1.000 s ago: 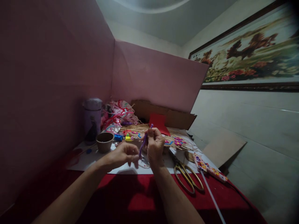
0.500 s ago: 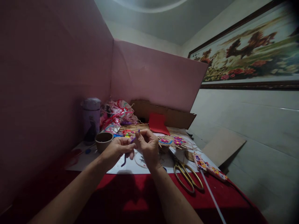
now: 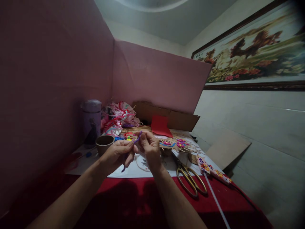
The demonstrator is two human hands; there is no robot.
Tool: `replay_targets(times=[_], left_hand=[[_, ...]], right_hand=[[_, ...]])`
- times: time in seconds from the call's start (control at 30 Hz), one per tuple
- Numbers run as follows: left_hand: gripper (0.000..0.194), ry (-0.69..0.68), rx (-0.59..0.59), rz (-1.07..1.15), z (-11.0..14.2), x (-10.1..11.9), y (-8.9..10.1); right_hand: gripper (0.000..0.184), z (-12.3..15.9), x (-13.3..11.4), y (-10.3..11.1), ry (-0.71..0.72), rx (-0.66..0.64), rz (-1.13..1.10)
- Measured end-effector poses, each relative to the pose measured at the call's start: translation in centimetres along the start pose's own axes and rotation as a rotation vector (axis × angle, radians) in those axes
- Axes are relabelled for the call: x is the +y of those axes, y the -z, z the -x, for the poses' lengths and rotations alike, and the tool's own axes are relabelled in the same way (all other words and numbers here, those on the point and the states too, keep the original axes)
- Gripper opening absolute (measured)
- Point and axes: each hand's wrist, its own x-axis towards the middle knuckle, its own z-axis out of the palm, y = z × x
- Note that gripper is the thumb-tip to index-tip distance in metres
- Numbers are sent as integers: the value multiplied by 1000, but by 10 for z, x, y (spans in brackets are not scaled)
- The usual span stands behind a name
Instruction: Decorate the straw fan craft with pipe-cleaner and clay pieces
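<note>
A purple pipe cleaner (image 3: 137,140) runs between my two hands above the white sheet. My left hand (image 3: 121,151) pinches it, and its dark tail hangs below the fingers. My right hand (image 3: 150,149) grips the other end between thumb and forefinger, where the tip bends upward. Behind the hands lies a piece of craft work (image 3: 175,144) with pink and purple flowers and a blue line. Small yellow and blue bits show just past my left fingers, partly hidden.
Large gold-handled scissors (image 3: 190,181) and a flowered glue gun (image 3: 212,170) with a clear stick lie at right. A brown cup (image 3: 105,143), a lilac bottle (image 3: 91,122) and a bag of fuzzy strands (image 3: 121,116) stand left. Red paper (image 3: 160,125) leans against cardboard (image 3: 176,116).
More of the purple pipe cleaner now shows between my hands, with its upper end bent up by my right thumb. Both hands have shifted slightly left in the picture.
</note>
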Motion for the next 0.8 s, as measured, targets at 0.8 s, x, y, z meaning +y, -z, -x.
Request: replay_targets(times=[0.8], left_hand=[[18,60,-116,79,2,-1,-2]], right_hand=[[15,7,4,-6,-43,-11,-188]])
